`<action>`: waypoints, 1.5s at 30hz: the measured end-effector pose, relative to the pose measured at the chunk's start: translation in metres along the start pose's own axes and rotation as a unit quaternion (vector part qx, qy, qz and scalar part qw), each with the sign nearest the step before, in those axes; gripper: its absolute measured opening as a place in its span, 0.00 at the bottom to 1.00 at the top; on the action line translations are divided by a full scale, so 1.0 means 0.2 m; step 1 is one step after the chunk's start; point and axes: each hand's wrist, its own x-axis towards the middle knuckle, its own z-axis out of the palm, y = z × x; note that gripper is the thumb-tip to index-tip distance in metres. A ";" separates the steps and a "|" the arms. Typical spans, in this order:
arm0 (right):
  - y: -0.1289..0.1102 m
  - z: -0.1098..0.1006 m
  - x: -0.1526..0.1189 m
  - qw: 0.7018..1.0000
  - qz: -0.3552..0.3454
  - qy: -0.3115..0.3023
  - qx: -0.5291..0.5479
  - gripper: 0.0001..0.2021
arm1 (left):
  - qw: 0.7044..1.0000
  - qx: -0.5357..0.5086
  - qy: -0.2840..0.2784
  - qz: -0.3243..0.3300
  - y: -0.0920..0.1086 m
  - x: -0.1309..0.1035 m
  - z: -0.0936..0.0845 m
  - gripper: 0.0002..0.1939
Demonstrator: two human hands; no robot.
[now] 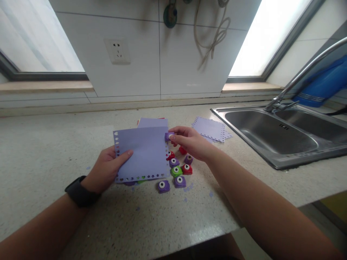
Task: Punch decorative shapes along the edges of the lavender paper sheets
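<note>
My left hand (pixel 108 164) grips a lilac sheet of paper (pixel 143 151) at its left side, thumb on top. Small shapes are cut along the sheet's left, bottom and right edges. At the upper right edge, my right hand (pixel 187 141) pinches a purple craft punch (pixel 169 136), which sits on the paper's border. Below the right hand lie several more punches: a green punch (pixel 176 171), a red punch (pixel 187 169), and purple ones such as the purple punch (pixel 163 186) nearest me. Others are partly hidden under the sheet.
A stack of lilac paper (pixel 153 122) lies behind the held sheet. Punched sheets (pixel 208 128) rest near the steel sink (pixel 271 137) on the right. Tiny paper cut-outs (pixel 188 187) are scattered on the speckled counter (pixel 108 224). A wall socket (pixel 117 51) is at the back.
</note>
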 end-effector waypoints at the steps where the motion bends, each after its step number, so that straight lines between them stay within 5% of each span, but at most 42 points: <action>1: 0.00 0.00 0.00 1.000 -0.006 -0.001 -0.003 0.15 | 1.000 -0.002 0.004 0.000 0.00 0.00 0.00 0.20; 45: -0.02 0.01 -0.01 0.999 -0.003 0.016 -0.032 0.19 | 0.998 0.060 -0.018 0.021 0.01 -0.01 0.00 0.21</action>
